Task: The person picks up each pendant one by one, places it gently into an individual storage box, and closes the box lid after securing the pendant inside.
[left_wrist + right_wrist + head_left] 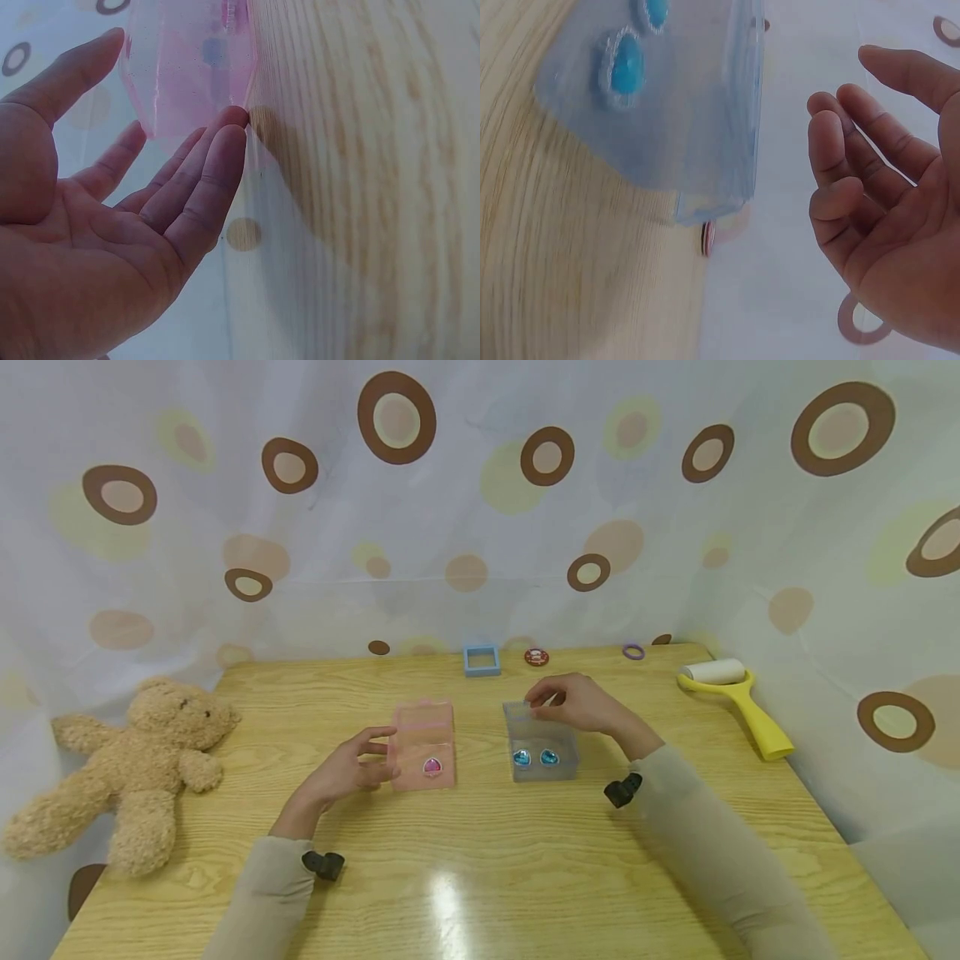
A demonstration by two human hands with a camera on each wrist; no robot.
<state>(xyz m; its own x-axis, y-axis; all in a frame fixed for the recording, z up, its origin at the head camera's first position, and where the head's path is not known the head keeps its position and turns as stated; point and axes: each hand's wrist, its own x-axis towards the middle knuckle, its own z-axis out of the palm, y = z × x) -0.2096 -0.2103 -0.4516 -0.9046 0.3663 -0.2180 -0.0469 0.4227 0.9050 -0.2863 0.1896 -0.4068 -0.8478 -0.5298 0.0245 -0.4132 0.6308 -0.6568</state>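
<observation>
I'm hovering the left hand (348,774), fingers spread and empty, at the left side of the pink box (406,774); a pink gem (432,767) is lying inside. I'm poising the right hand (579,703), loose and empty too, by the far end of the blue box (546,735); two blue gems (550,757) are lying nearer.

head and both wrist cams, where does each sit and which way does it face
Head: worn on the head, facing forward and down over the table; left grip, right grip and sleeves show.
Left wrist: worn there, facing past the left grip, which shows, to the pink box.
Right wrist: worn there, facing past the right grip, which shows, to the blue box.
Shared: head and right wrist both show two blue gems.
</observation>
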